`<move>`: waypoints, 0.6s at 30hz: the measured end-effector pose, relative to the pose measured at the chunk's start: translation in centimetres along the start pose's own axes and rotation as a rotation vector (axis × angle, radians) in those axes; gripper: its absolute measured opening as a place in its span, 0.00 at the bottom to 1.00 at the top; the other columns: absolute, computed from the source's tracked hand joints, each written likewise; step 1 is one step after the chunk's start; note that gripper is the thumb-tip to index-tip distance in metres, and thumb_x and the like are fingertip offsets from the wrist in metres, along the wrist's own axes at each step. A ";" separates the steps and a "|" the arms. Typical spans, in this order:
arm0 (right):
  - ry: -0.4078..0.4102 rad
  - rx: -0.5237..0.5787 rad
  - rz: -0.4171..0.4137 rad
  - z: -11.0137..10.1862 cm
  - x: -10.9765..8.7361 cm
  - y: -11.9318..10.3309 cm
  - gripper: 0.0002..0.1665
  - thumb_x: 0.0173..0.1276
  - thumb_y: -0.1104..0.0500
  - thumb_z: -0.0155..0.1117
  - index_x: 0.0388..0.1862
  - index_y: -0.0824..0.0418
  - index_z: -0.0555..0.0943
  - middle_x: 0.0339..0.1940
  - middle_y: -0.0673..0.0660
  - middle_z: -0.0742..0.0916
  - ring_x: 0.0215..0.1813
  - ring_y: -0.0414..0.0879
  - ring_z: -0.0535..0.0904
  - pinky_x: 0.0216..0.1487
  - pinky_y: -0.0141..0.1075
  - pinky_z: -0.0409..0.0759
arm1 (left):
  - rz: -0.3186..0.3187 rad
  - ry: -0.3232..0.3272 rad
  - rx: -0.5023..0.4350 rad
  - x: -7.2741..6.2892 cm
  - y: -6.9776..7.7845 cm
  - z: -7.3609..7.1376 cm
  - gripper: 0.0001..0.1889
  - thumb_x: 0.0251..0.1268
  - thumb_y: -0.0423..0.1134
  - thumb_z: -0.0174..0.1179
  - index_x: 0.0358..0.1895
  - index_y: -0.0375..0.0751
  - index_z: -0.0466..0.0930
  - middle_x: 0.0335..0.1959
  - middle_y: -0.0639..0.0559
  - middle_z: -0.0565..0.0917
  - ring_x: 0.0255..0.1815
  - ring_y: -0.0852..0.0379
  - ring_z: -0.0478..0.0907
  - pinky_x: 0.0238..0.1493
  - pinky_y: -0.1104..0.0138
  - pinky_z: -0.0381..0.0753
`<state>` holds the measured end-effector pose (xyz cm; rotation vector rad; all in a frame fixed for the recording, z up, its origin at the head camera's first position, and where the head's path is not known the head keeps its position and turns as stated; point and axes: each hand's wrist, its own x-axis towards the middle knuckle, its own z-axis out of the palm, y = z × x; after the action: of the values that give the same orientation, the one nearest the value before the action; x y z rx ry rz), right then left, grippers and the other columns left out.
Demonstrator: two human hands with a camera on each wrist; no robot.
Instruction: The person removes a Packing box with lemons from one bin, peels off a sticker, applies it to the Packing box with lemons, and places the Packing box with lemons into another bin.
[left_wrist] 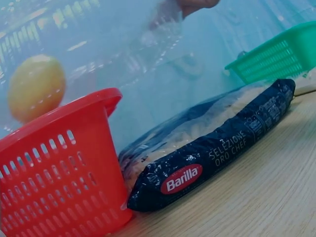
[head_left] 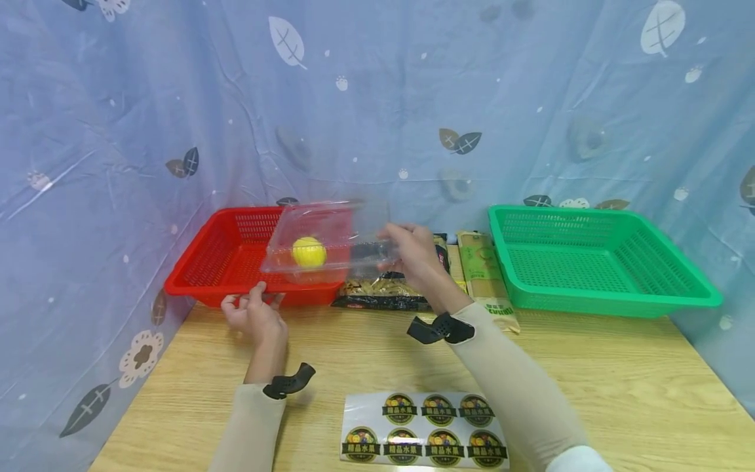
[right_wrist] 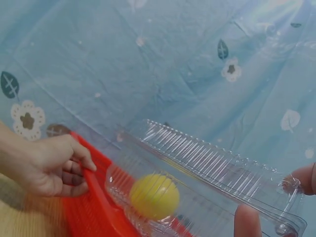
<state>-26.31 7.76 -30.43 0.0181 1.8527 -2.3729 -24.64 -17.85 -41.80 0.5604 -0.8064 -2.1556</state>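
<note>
My right hand (head_left: 413,259) pinches the right end of a clear plastic box (head_left: 368,229), which is held tilted above the right side of a red basket (head_left: 203,286). A smooth, round yellow thing (head_left: 309,252) sits in the box's left end; its exact kind is unclear. In the right wrist view, thumb and finger of the right hand hold the box's edge, and its ribbed lid (right_wrist: 197,158) stands partly raised. My left hand (head_left: 256,318) grips the basket's front rim, thumb on top and fingers curled beneath, as the right wrist view (right_wrist: 54,165) also shows.
A dark Barilla pasta bag (left_wrist: 207,148) lies right of the red basket. Beside it are a yellow-green packet (head_left: 485,275) and a green basket (head_left: 601,301). A sheet of round labels (head_left: 425,429) lies on the wooden table (head_left: 318,341) near the front. A blue curtain (head_left: 377,131) hangs behind.
</note>
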 end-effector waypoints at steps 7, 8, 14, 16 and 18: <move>0.030 -0.019 -0.035 -2.4 -1.5 0.5 0.27 0.68 0.63 0.59 0.66 0.69 0.75 0.49 0.55 0.79 0.14 0.38 0.60 0.32 0.39 0.87 | -0.011 -0.016 0.006 -0.2 -0.1 0.0 0.20 0.65 0.27 0.64 0.52 0.40 0.63 0.51 0.40 0.77 0.43 0.48 0.77 0.30 0.64 0.86; 0.034 -0.028 -0.037 -2.7 -1.8 0.6 0.28 0.68 0.64 0.59 0.67 0.69 0.74 0.55 0.54 0.77 0.15 0.38 0.59 0.32 0.39 0.87 | -0.014 -0.014 0.007 -0.2 -0.2 0.0 0.20 0.65 0.27 0.64 0.51 0.41 0.62 0.50 0.41 0.76 0.43 0.48 0.77 0.30 0.64 0.85; 0.047 -0.022 -0.020 -4.6 -3.1 0.8 0.35 0.66 0.65 0.58 0.73 0.66 0.66 0.38 0.50 0.74 0.16 0.39 0.55 0.31 0.39 0.86 | -0.015 0.004 0.001 -0.1 0.0 0.0 0.24 0.64 0.28 0.65 0.54 0.38 0.60 0.47 0.43 0.74 0.45 0.47 0.76 0.30 0.64 0.85; 0.041 -0.022 -0.020 -5.2 -3.5 0.8 0.36 0.67 0.64 0.58 0.74 0.68 0.64 0.51 0.54 0.77 0.21 0.39 0.61 0.31 0.39 0.86 | -0.011 -0.001 -0.009 -0.1 0.0 0.0 0.25 0.64 0.28 0.66 0.56 0.37 0.59 0.48 0.42 0.74 0.45 0.46 0.76 0.30 0.64 0.85; 0.032 -0.023 -0.020 -5.8 -4.0 0.8 0.35 0.68 0.64 0.56 0.73 0.70 0.63 0.69 0.59 0.69 0.23 0.39 0.62 0.30 0.38 0.86 | -0.011 -0.003 -0.019 -0.1 0.0 0.1 0.24 0.64 0.27 0.66 0.55 0.36 0.60 0.47 0.42 0.74 0.44 0.46 0.76 0.29 0.64 0.84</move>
<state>-22.67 13.56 -32.27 0.0360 1.9033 -2.3774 -24.64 -17.77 -41.76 0.5533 -0.7859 -2.1729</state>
